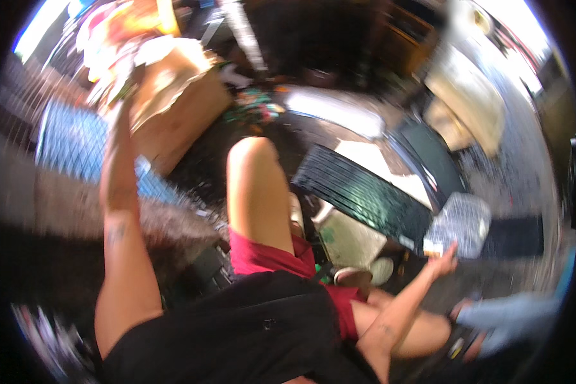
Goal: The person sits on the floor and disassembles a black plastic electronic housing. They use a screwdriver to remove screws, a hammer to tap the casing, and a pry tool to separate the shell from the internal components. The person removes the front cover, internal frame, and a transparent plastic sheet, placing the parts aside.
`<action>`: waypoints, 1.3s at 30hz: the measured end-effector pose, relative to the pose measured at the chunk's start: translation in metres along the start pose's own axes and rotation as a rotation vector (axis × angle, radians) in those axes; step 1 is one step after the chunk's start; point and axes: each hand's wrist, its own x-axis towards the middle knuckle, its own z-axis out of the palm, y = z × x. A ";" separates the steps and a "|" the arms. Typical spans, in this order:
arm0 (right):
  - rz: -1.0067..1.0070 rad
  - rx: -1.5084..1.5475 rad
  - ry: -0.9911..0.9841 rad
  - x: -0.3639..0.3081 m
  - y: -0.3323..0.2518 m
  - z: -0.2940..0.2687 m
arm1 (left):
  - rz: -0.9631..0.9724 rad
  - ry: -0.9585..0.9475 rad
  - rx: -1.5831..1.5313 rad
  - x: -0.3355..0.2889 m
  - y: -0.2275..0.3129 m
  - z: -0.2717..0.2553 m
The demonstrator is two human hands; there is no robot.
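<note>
My left arm is stretched far forward beside an open cardboard box [182,105]. At its end my left hand [125,86] is smeared by motion near the box's torn rim, and its fingers cannot be made out. On the right, my right hand [444,259] grips the near edge of a translucent greyish plastic container [464,221] with a pale label at its corner. Just left of that container lies a long, black ribbed panel [361,192], tilted across paler flat pieces.
A blue mesh-patterned bin [73,137] stands at the left. Behind the ribbed panel are a dark curved plastic shell [429,160] and a long white piece [333,112]. A dark flat piece [515,237] lies far right. Another person's light-blue trouser leg [509,320] extends in at the lower right.
</note>
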 end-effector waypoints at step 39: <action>0.064 0.761 0.076 -0.028 -0.144 -0.073 | -0.909 0.181 -2.681 0.134 0.382 -0.010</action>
